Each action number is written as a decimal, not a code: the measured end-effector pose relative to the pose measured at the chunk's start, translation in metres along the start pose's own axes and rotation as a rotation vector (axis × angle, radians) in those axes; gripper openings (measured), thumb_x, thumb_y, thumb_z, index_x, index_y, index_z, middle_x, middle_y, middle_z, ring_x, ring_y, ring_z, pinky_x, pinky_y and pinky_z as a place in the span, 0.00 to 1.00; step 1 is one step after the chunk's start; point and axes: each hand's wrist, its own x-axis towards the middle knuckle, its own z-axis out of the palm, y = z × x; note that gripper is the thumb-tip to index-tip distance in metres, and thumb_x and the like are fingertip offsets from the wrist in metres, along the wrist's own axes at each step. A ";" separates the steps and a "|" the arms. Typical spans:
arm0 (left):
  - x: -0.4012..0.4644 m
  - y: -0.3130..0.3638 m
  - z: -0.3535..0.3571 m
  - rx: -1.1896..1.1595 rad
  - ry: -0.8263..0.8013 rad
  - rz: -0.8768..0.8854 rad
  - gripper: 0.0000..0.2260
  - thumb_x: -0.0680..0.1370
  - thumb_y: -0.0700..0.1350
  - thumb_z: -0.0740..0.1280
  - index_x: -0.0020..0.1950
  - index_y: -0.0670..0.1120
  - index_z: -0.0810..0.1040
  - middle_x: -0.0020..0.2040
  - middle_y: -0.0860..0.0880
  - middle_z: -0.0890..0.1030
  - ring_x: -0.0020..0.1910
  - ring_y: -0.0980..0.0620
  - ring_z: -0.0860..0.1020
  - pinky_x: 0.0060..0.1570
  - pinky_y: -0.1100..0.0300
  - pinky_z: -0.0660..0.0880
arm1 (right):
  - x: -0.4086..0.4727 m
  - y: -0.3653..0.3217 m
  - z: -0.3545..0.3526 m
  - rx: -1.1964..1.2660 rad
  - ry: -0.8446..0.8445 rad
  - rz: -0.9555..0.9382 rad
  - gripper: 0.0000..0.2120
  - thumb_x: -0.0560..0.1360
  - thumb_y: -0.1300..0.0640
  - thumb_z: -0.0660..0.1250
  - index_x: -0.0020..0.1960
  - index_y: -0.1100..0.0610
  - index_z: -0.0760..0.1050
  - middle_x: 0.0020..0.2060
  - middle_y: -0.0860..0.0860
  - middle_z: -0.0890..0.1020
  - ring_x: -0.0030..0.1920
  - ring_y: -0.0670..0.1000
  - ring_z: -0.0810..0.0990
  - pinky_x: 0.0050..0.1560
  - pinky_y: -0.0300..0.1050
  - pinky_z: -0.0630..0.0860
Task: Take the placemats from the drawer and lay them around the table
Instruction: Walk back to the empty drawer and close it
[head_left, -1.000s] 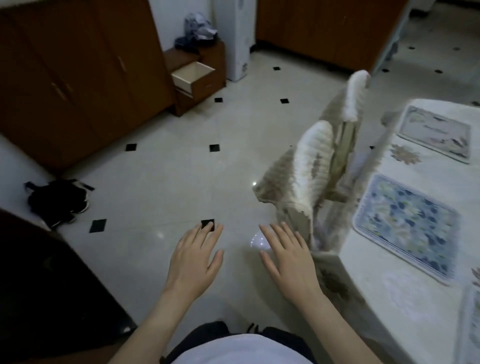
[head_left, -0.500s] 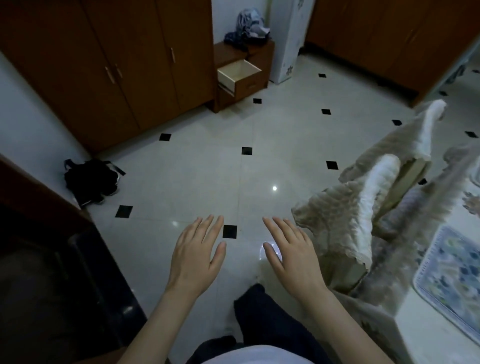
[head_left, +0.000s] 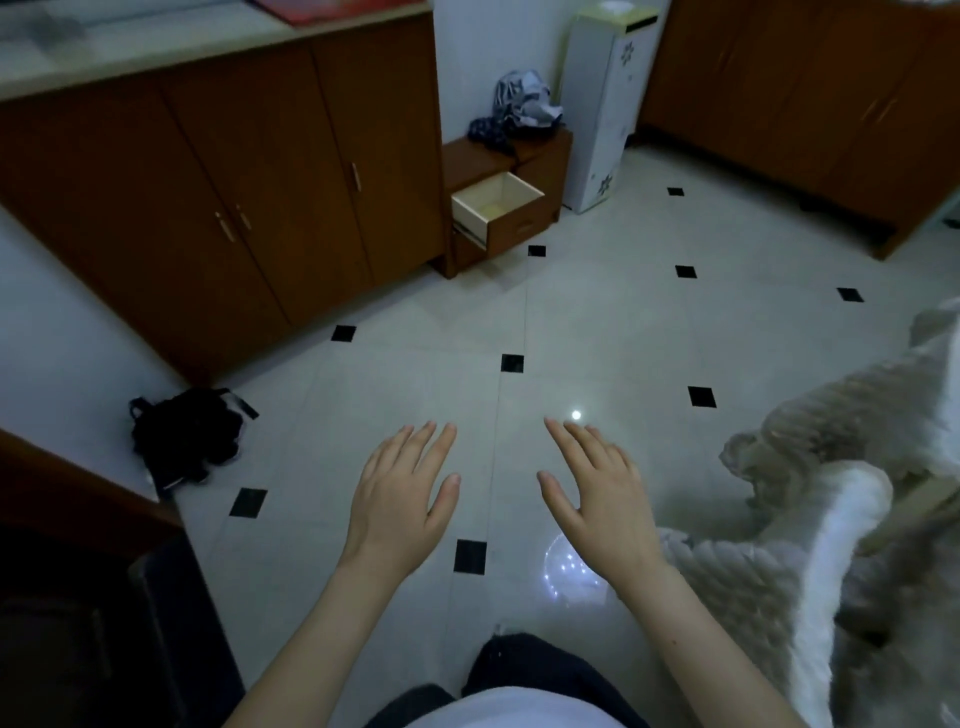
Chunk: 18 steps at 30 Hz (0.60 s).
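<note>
My left hand (head_left: 402, 493) and my right hand (head_left: 597, 491) are held out in front of me over the tiled floor, palms down, fingers straight, holding nothing. Across the room an open drawer (head_left: 498, 208) sticks out of a small brown cabinet (head_left: 545, 156); its pale inside shows, and I cannot make out any placemats in it. No placemat and no tabletop is in view at this moment.
Fabric-covered chairs (head_left: 810, 561) stand at the right edge. A black bag (head_left: 184, 436) lies on the floor by the left wall. Brown cupboards (head_left: 234, 197) line the left and far right. A white appliance (head_left: 605, 104) stands beside the small cabinet, with crumpled clothes (head_left: 519, 111) on top.
The view has swung left, away from the table; the laid placemats have left the frame and the open drawer is now nearer the middle. Both hands stay open and empty.
</note>
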 end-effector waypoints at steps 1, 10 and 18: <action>0.019 0.003 -0.003 0.003 0.007 0.003 0.24 0.80 0.55 0.51 0.73 0.48 0.67 0.69 0.46 0.73 0.69 0.45 0.70 0.68 0.50 0.62 | 0.017 0.006 -0.005 -0.002 0.008 0.000 0.28 0.78 0.39 0.50 0.76 0.46 0.59 0.72 0.48 0.68 0.74 0.51 0.61 0.72 0.53 0.60; 0.132 0.008 0.022 -0.003 -0.077 0.029 0.25 0.80 0.56 0.48 0.75 0.50 0.64 0.72 0.48 0.69 0.71 0.47 0.66 0.70 0.53 0.56 | 0.111 0.059 -0.007 -0.008 -0.015 0.099 0.28 0.78 0.38 0.47 0.76 0.45 0.56 0.73 0.48 0.65 0.75 0.50 0.58 0.74 0.52 0.56; 0.270 -0.010 0.061 -0.026 -0.121 0.091 0.26 0.81 0.58 0.45 0.73 0.49 0.67 0.70 0.47 0.72 0.69 0.45 0.70 0.69 0.58 0.52 | 0.227 0.099 0.012 -0.017 -0.035 0.181 0.30 0.77 0.37 0.47 0.76 0.45 0.57 0.73 0.48 0.66 0.75 0.50 0.60 0.73 0.49 0.57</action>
